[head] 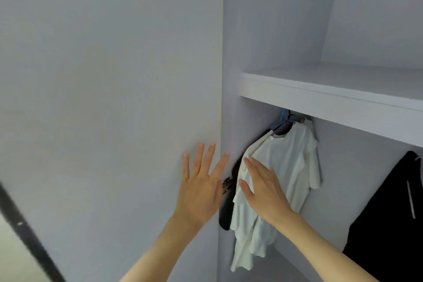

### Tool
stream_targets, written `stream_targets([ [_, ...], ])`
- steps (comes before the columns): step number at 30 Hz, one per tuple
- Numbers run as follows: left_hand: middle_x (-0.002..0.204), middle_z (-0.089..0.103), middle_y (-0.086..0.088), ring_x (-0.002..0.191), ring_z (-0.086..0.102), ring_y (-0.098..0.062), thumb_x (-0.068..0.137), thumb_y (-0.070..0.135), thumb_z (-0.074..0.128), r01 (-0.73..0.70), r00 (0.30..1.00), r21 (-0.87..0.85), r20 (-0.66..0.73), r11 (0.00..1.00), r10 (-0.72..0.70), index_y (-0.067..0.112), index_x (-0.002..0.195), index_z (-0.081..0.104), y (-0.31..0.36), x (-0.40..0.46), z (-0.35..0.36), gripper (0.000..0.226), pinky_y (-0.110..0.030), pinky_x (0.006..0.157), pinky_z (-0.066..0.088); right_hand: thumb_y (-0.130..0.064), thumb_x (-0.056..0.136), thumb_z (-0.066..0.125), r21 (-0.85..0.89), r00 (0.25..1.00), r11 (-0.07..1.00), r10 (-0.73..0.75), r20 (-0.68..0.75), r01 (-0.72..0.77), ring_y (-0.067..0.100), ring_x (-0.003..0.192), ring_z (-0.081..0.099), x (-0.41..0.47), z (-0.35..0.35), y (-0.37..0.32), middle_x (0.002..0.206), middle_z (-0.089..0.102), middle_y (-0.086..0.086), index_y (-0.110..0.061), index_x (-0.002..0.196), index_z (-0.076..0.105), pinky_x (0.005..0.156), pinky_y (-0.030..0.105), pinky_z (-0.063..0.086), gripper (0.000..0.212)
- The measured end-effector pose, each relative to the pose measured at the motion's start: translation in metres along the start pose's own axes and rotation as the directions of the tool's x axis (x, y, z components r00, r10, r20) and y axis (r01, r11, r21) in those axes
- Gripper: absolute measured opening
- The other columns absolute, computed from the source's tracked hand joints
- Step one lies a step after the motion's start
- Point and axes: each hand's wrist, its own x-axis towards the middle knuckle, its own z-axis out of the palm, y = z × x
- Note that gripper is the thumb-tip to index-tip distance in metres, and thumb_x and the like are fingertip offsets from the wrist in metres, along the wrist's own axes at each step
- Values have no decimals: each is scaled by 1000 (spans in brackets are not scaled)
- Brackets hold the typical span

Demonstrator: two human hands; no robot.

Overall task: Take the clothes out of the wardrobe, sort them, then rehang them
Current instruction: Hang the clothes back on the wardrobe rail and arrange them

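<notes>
White shirt hangs just behind the right hand's straight, spread fingers

No text, label, brand, number or sign can be read on anything in view

I stand at a built-in wardrobe in a home, shown by its pale door at 9 o'clock, shelf at 2 o'clock, and white shirts on hangers beneath.

Blurred black bar, perhaps a strap, at lower left.
</notes>
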Motion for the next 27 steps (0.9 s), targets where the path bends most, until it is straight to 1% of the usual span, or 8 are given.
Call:
stream_targets([
  [2,152,25,-11,141,14,-31,89,27,34,77,995,37,65,996,-79,25,145,27,-8,-38,-13,57,-55,112,15,-40,100,27,-12,998,998,-57,30,58,11,144,3,-12,10,-17,157,4,-3,-21,149,6,116,33,1,57],
  [6,154,21,-9,143,7,-31,91,31,32,213,961,130,153,969,-231,26,146,25,-28,-123,-48,56,-54,113,10,-42,99,27,33,972,975,-222,77,220,12,144,3,-44,38,-70,157,3,-3,-22,149,4,115,31,-4,58],
  [9,151,27,-9,141,13,-33,91,33,33,359,905,193,166,913,-391,25,143,31,-39,-194,-82,53,-56,113,12,-42,99,27,104,931,944,-326,165,312,9,144,-2,-79,66,-113,157,-2,-5,-24,149,-1,115,32,-8,59],
  [12,147,34,-11,139,19,-34,90,34,33,481,826,263,185,837,-533,25,140,36,-53,-267,-116,51,-54,110,17,-39,99,32,165,869,888,-455,195,428,9,144,1,-114,94,-157,157,4,-3,-22,149,6,112,29,-10,59],
  [17,147,35,-11,139,19,-32,88,33,33,699,643,319,109,639,-758,25,140,34,-77,-375,-189,52,-53,108,17,-38,96,38,295,751,759,-639,167,580,17,143,16,-169,129,-254,154,20,2,-18,147,20,111,31,-5,58],
  [20,146,38,-12,138,21,-32,90,34,30,787,518,369,43,495,-854,24,139,34,-78,-443,-237,50,-55,108,24,-34,89,50,339,664,669,-732,150,661,25,134,38,-214,148,-318,144,42,9,-10,139,40,110,42,15,56],
  [22,144,39,-14,136,21,-32,94,35,25,828,429,400,0,393,-903,24,139,34,-74,-489,-267,47,-53,110,21,-29,84,62,376,586,584,-801,122,720,29,125,48,-247,161,-363,135,51,13,-6,133,48,103,49,25,55],
  [27,141,43,-15,133,34,-39,88,32,32,901,129,429,-123,64,-984,24,138,33,-51,-593,-347,51,-56,100,28,-26,84,67,503,375,367,-923,88,783,30,124,49,-344,185,-472,134,52,14,-6,132,49,103,49,28,55],
])
